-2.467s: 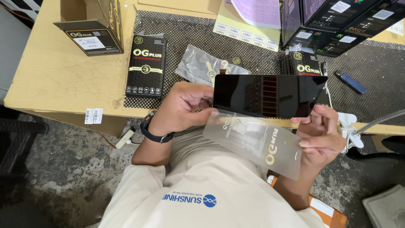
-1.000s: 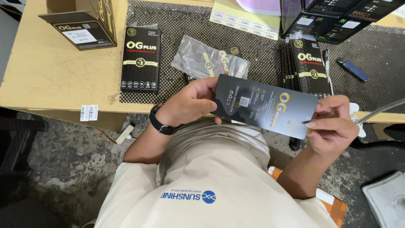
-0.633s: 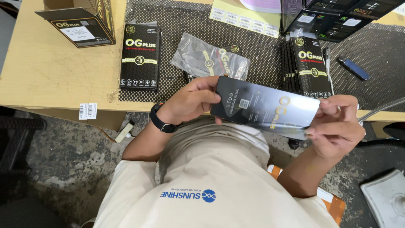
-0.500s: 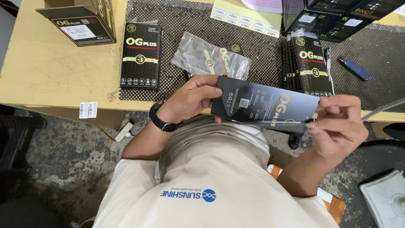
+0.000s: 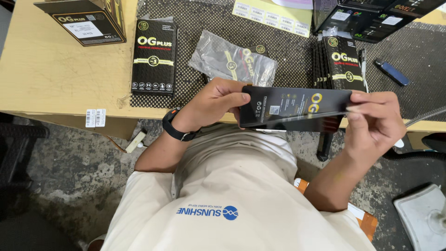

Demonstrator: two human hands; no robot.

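Tilted flatter than half a second ago, our flat black packet (image 5: 297,108) hangs over the worktop (image 5: 60,88) edge, left hand (image 5: 216,104) pinching one end and right hand (image 5: 374,123) the other, keeping it taut. Behind lie a matching black box (image 5: 154,56), clear sleeve (image 5: 234,62) and yellow label sheet (image 5: 272,14).

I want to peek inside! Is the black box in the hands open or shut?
Cannot tell. The flat black box is held level between the left hand and right hand; its ends are covered.
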